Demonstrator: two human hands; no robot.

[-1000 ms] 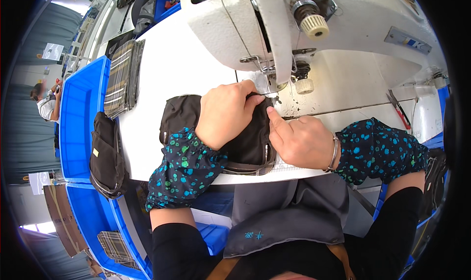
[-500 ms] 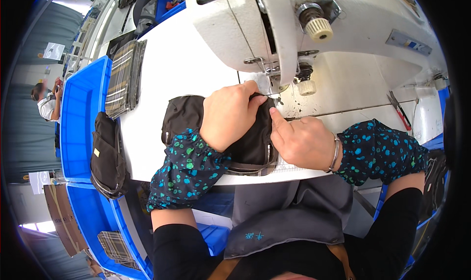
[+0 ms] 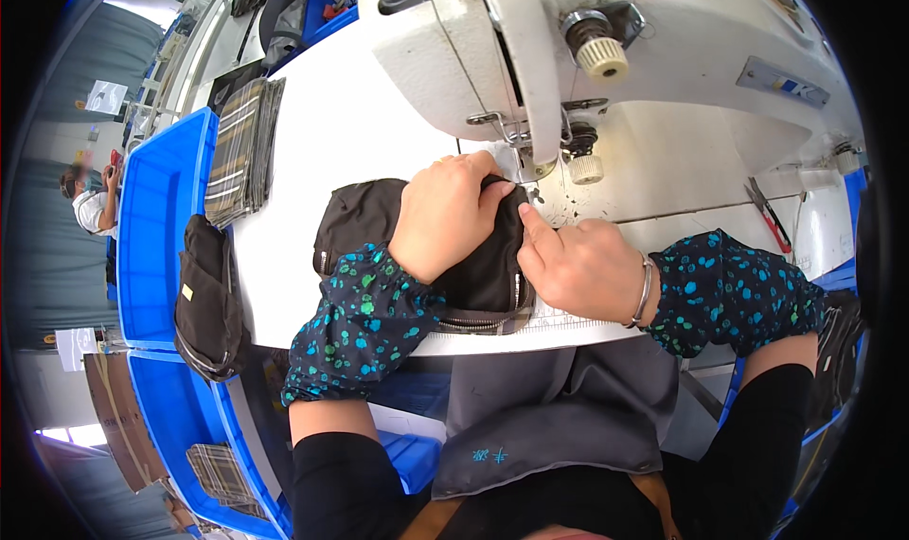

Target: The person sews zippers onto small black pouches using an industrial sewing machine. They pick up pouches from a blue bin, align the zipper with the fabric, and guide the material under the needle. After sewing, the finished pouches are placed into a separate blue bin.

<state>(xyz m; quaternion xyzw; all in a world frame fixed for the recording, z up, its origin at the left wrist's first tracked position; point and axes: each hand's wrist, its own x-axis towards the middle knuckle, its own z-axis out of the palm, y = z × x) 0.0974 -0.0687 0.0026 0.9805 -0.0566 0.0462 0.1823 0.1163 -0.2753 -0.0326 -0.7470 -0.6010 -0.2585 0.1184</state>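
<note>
Pinching its top edge, left hand [image 3: 445, 216] held black bag [image 3: 478, 273] on counter [image 3: 317, 123] by sewing machine [image 3: 559, 76]; right hand [image 3: 592, 267] pressed bag's side, forefinger [image 3: 539, 231] extended, grip unclear. Zipper [image 3: 473, 328] looked attached; top-corner stitching seemed unfinished.

Blue bin [image 3: 163, 242], red-handled scissors [image 3: 775, 226]

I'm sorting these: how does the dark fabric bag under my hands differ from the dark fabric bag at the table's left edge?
The first bag lies spread broad; the second bag looks narrower. The second bag shows a pale label; the first bag shows none. Both are dark fabric.
</note>
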